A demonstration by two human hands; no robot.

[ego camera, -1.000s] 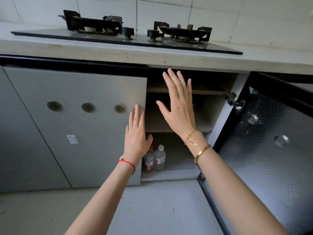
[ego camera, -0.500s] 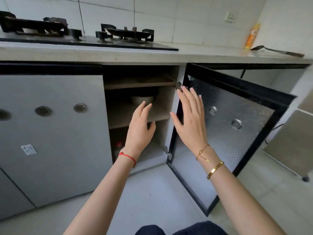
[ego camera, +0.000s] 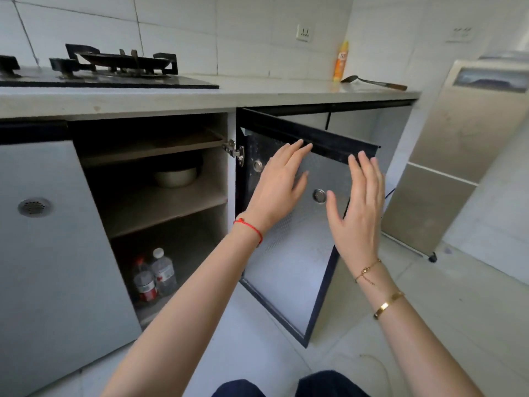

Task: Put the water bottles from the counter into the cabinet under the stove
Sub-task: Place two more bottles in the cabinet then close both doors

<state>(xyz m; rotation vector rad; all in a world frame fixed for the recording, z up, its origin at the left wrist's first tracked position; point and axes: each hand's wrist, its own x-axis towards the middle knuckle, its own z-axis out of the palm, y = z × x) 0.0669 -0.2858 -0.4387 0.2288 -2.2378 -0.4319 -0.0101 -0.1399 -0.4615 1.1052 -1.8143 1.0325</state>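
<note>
Two water bottles stand upright side by side on the bottom floor of the open cabinet (ego camera: 160, 204) under the stove: one with a red cap and red label (ego camera: 144, 282), one with a white cap (ego camera: 164, 270). The cabinet door (ego camera: 289, 270) hangs wide open to the right, showing its perforated metal inner face. My left hand (ego camera: 279, 187) is spread with the fingers apart, in front of the door's inner face near its top. My right hand (ego camera: 357, 207) is open too, held by the door's outer edge. Neither hand holds anything.
A gas stove (ego camera: 114, 67) sits on the counter (ego camera: 257, 96). An orange bottle (ego camera: 342, 61) and a ladle (ego camera: 372, 81) lie at the counter's far right. A metal bowl (ego camera: 176, 176) rests on the middle shelf. A beige appliance (ego camera: 458, 156) stands on the right. A closed door (ego camera: 51, 253) is on the left.
The view has swung right. Both hands moved from the cabinet opening over to the open door, the left one now in front of its inner face.
</note>
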